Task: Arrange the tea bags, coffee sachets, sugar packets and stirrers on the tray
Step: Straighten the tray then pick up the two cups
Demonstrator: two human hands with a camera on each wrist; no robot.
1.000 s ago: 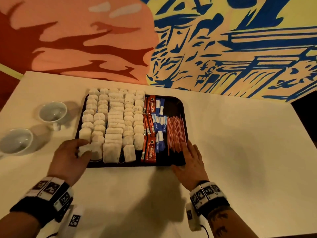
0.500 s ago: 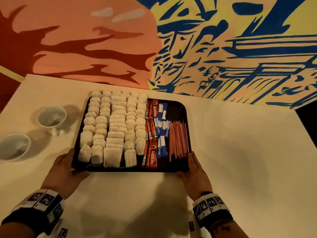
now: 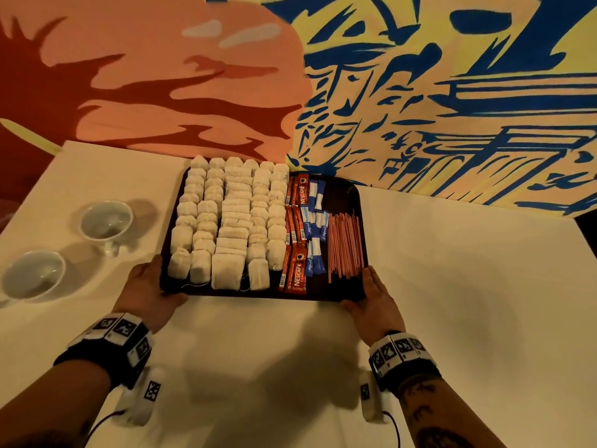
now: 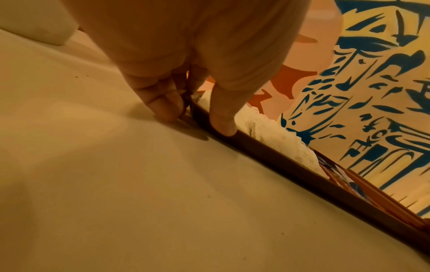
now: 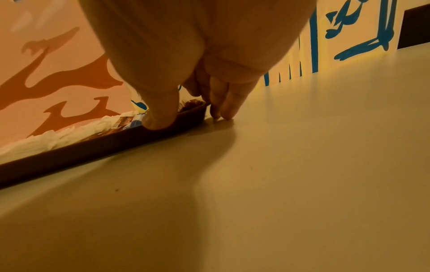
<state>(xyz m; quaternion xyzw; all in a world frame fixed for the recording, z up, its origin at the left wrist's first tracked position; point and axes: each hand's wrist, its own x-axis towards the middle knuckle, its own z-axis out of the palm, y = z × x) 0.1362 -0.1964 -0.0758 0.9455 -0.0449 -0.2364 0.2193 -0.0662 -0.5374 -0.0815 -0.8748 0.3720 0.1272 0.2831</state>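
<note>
The dark tray [image 3: 323,294] lies on the white table [image 3: 468,286] close to the wall. It holds rows of white tea bags [image 3: 232,221], red coffee sachets [image 3: 295,221], blue sugar packets [image 3: 315,224] and a bundle of orange stirrers [image 3: 344,247]. My left hand [image 3: 151,286] grips the near left corner. Its thumb [image 4: 222,127] lies on the front rim [image 4: 291,173], and its fingers [image 4: 163,108] curl against the left side. My right hand [image 3: 371,292] holds the near right corner. There the thumb [image 5: 158,121] presses the rim [image 5: 93,149], and the fingers [image 5: 224,110] run down the right side to the table.
Two empty white cups [image 3: 105,221] [image 3: 32,274] stand left of the tray. A painted wall [image 3: 420,108] rises right behind the table's far edge. Bare tabletop stretches right of the tray and in front of it. The table ends at the far right [image 3: 578,227].
Both hands slid back off the tray's top to its near corners and took hold of them. The tray looks slightly closer to the wall.
</note>
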